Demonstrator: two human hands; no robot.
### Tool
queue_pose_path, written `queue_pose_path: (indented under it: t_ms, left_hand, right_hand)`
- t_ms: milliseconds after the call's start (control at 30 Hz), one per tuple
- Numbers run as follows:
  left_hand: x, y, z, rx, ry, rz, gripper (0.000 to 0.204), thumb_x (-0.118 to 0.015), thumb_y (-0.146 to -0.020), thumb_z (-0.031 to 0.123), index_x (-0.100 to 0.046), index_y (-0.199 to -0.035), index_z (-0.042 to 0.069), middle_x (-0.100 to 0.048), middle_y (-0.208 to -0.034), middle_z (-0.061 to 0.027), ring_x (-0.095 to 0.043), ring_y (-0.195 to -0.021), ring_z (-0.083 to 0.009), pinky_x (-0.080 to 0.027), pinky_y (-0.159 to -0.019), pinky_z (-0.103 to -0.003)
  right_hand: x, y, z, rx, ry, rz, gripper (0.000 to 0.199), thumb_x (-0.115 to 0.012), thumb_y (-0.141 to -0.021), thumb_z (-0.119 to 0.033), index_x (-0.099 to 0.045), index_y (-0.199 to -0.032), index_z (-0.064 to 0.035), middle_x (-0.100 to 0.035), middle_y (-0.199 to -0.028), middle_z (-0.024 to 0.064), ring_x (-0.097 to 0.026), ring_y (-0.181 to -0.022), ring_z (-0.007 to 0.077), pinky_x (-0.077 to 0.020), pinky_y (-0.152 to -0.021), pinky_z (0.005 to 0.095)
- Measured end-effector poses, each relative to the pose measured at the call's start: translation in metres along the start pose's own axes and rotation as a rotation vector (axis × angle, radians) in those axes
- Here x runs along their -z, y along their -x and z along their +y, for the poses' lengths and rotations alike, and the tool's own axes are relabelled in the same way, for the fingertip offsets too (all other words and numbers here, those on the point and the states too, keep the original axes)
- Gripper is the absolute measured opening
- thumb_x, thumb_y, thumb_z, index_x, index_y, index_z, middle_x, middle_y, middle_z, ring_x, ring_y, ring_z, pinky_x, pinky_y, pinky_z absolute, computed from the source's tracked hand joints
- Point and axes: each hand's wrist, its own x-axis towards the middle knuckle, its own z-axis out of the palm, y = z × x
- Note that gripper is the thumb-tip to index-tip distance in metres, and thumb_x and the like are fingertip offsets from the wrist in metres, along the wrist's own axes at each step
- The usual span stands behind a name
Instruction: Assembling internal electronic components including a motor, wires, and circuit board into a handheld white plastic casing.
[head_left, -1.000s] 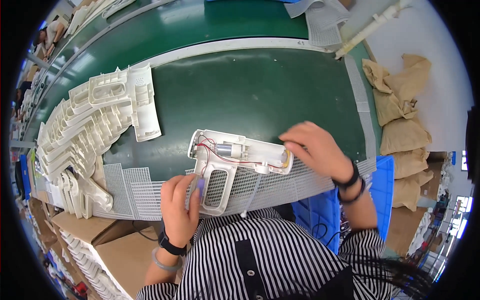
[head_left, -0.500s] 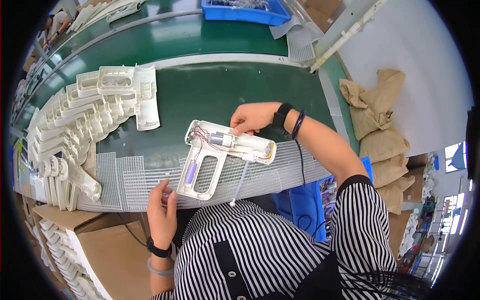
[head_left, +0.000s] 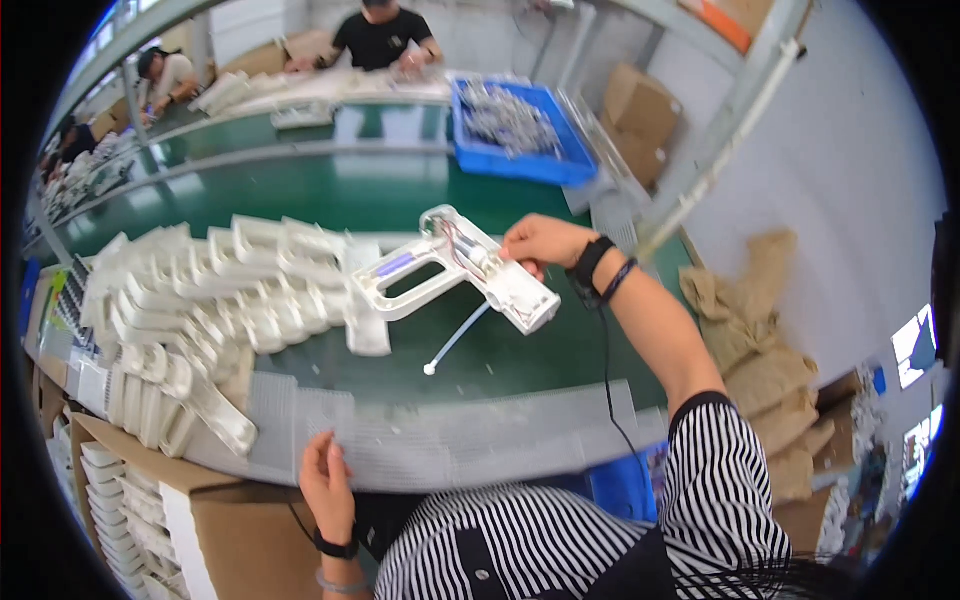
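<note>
The right hand (head_left: pixel 545 245) has its thumb and fingers clamped on the upper right edge of a white housing (head_left: pixel 524 296), about midway along the barrel. From that grip, the barrel's broad end extends down and to the right, while the looped handle reaches away to the left, with a purple cylinder (head_left: pixel 395 266) lying in it. Thin red wires (head_left: pixel 453 240) run inside the shell just left of the fingers. A pale rod (head_left: pixel 457 340) hangs below and left of the grip, ending in a white tip. Blur leaves it unclear whether the housing touches the green table (head_left: pixel 540 375) beneath. Well left of the grip lie nested white shells (head_left: pixel 220 285); beyond it sits a blue tray (head_left: pixel 525 172). The left hand (head_left: pixel 327 480), holding nothing, is below and left, apart from the housing, at the grey mesh strip (head_left: pixel 470 430).
</note>
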Motion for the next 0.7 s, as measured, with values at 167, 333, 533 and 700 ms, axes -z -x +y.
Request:
queue_pose_path:
  t_ms: [167,333,533,700]
  left_hand:
    - [0.019,-0.025,-0.039,0.107,0.017,0.13,0.022,-0.055,-0.104,0.013,-0.063,-0.118,-0.002,-0.067,-0.094,-0.0091,-0.062,-0.068,-0.0114,-0.052,-0.059,-0.023]
    - [0.023,-0.077,-0.022,0.498,-0.013,0.003,0.033,-0.05,-0.108,0.025,-0.062,-0.131,0.005,-0.07,-0.099,-0.0077,-0.063,-0.082,-0.016,-0.052,-0.071,-0.03]
    - [-0.004,-0.176,-0.047,0.581,0.119,0.022,0.034,-0.051,-0.108,0.025,-0.061,-0.132,0.004,-0.07,-0.1,-0.0077,-0.063,-0.082,-0.0162,-0.052,-0.072,-0.031]
    - [-0.021,-0.227,-0.081,0.641,0.18,-0.004,0.034,-0.051,-0.108,0.026,-0.06,-0.133,0.004,-0.069,-0.101,-0.0076,-0.063,-0.082,-0.0164,-0.052,-0.072,-0.031]
  right_hand:
    - [0.04,-0.104,-0.055,0.026,-0.181,0.139,0.021,-0.069,-0.096,-0.021,-0.071,-0.09,-0.0007,-0.063,-0.065,0.0006,-0.058,-0.052,0.0094,-0.0519,-0.049,0.0256]
    - [0.084,-0.276,-0.077,0.001,-0.337,0.218,0.018,-0.069,-0.096,-0.018,-0.07,-0.092,-0.0009,-0.063,-0.067,0.0005,-0.059,-0.054,0.0097,-0.052,-0.049,0.0255]
    - [0.107,-0.438,-0.074,0.027,-0.741,0.51,0.009,-0.065,-0.095,-0.008,-0.062,-0.094,-0.0002,-0.061,-0.081,0.0052,-0.063,-0.066,0.0163,-0.0639,-0.068,0.0383]
    - [0.138,-0.519,-0.026,0.043,-0.749,0.692,0.011,-0.06,-0.094,-0.003,-0.058,-0.104,0.0015,-0.06,-0.094,0.0114,-0.065,-0.077,0.0242,-0.064,-0.077,0.0483]
